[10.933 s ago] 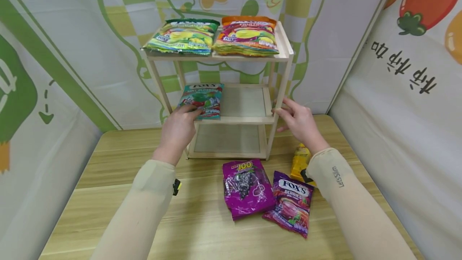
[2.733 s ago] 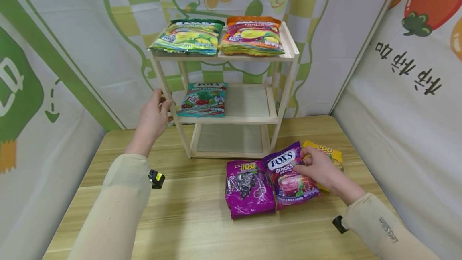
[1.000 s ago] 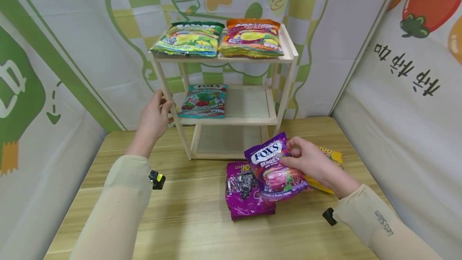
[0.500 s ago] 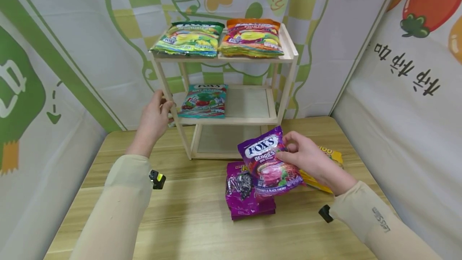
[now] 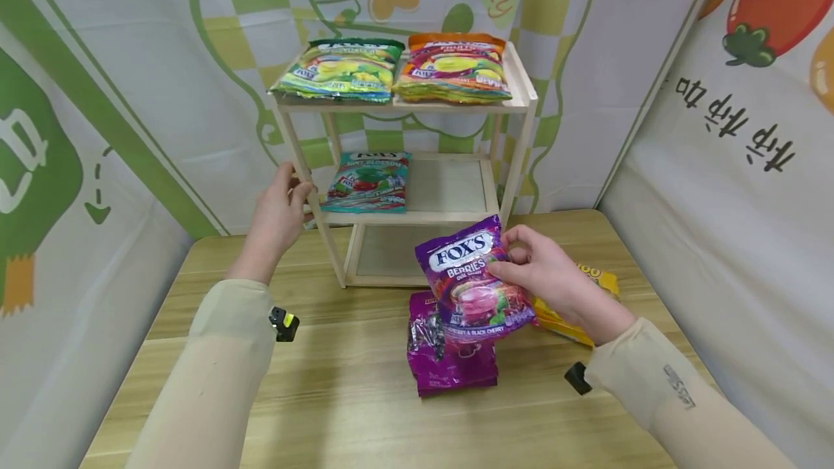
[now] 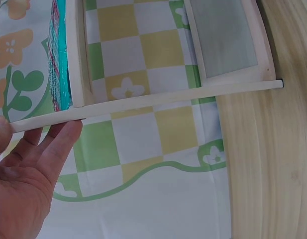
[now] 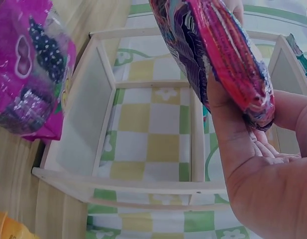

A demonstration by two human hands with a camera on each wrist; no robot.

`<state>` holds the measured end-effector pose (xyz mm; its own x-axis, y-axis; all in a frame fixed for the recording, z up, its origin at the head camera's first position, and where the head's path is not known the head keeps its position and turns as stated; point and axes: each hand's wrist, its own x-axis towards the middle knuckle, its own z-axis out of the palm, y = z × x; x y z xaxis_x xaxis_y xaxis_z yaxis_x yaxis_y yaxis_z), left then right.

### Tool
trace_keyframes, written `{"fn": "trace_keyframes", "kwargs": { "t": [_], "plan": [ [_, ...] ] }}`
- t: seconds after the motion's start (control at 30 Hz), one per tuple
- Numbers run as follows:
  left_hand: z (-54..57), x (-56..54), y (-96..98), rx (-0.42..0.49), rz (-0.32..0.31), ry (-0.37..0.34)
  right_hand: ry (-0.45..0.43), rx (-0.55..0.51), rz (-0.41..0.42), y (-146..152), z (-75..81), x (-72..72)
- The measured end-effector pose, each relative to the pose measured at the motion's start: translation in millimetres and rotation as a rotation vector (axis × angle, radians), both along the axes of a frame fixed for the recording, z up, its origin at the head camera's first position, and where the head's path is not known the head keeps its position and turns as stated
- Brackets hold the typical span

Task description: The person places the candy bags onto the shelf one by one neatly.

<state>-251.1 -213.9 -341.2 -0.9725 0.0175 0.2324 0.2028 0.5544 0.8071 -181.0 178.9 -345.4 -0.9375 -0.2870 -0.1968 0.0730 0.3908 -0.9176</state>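
Observation:
My right hand point(image 5: 554, 277) pinches a purple Fox's Berries candy bag point(image 5: 472, 288) by its right edge, thumb on the front. The bag is held up before the lower part of a wooden shelf rack point(image 5: 417, 218), label facing me. In the right wrist view the candy bag point(image 7: 218, 55) appears edge-on between thumb and fingers. My left hand point(image 5: 276, 216) holds the rack's left front post at middle-shelf height. The left wrist view has this hand point(image 6: 34, 174) with thumb and fingertips on opposite sides of the post point(image 6: 143, 103).
A magenta grape candy bag point(image 5: 449, 375) lies on the table point(image 5: 365, 418), partly covered by the held bag. A yellow bag point(image 5: 563, 320) lies behind my right wrist. Green point(image 5: 342, 71) and orange point(image 5: 456, 67) bags occupy the top shelf; a teal bag point(image 5: 368, 183) lies middle-left.
Since reaching for it on the table, my right hand has lifted the purple berries bag and carried it left toward the rack. My left hand went from the teal bag to the left post earlier.

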Motion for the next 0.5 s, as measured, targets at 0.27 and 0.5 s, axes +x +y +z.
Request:
{"fn": "trace_keyframes", "kwargs": {
  "t": [0.27,0.5],
  "plan": [
    [-0.9,-1.2,-0.2,0.006,0.002,0.009,-0.023,-0.071,-0.025,-8.1,4.6,-6.1],
    [-0.6,-1.2,1.2,0.003,0.005,0.009,-0.044,-0.165,-0.061,-15.3,7.7,-10.3]
  ]
}}
